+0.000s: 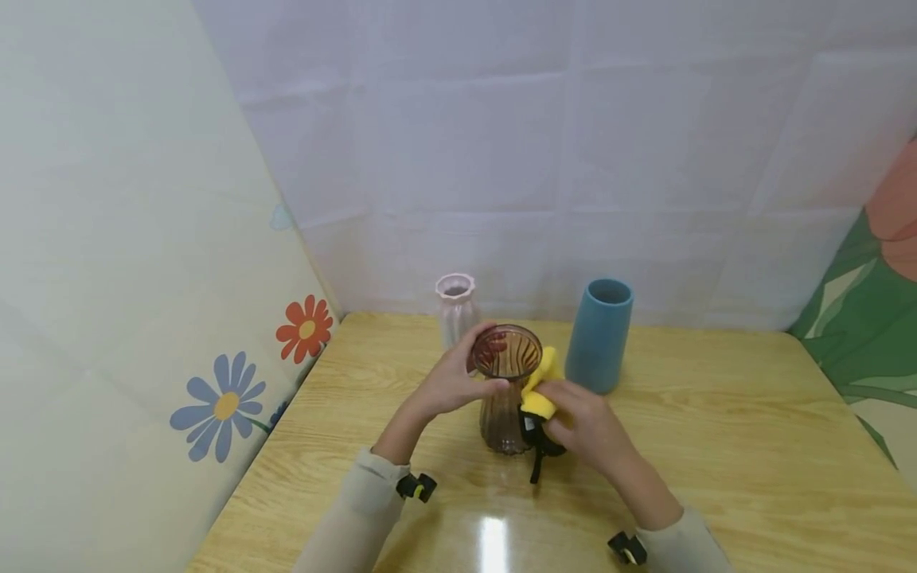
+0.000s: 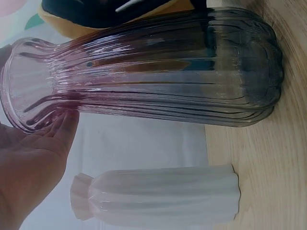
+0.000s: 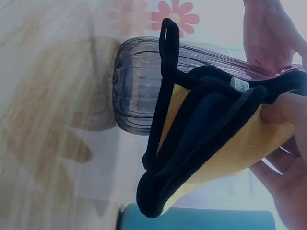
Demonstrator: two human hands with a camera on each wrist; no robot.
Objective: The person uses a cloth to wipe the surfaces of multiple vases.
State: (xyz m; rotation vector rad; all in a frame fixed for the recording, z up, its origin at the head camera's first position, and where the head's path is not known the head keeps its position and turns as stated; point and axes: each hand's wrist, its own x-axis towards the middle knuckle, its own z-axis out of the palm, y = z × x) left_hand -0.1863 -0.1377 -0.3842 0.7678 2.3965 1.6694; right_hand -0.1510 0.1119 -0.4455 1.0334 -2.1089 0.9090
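While the wooden surface (image 1: pixel 716 430) carries three vases, only the ribbed glass vase (image 1: pixel 505 390) is in hand; it stands upright near the middle, its long axis vertical and its flared mouth open to the top. Behind it to the right stands a blue vase (image 1: pixel 598 334), close but apart from it, and behind it to the left a white vase (image 1: pixel 455 306), also upright, which in the left wrist view (image 2: pixel 158 196) shows just beside the glass one with a gap between them.

The left hand (image 1: pixel 451 382) comes at the glass vase from the left, fingers curled round the rim and neck, so it grips the vase at the top; the left wrist view shows a fingertip (image 2: pixel 67 122) touching the flare just under the lip. The right hand (image 1: pixel 583 422) lies on the vase's right flank, lower down than the left, and pinches a folded yellow cloth (image 1: pixel 540 390) with black edging, thumb (image 3: pixel 276 112) pressed on the yellow side. The cloth sits between those fingers and the glass, against the right wall from the neck downward, its black loop (image 3: pixel 168 38) lying across the body of the vase toward the base. Both hands are equally near, one on either side.
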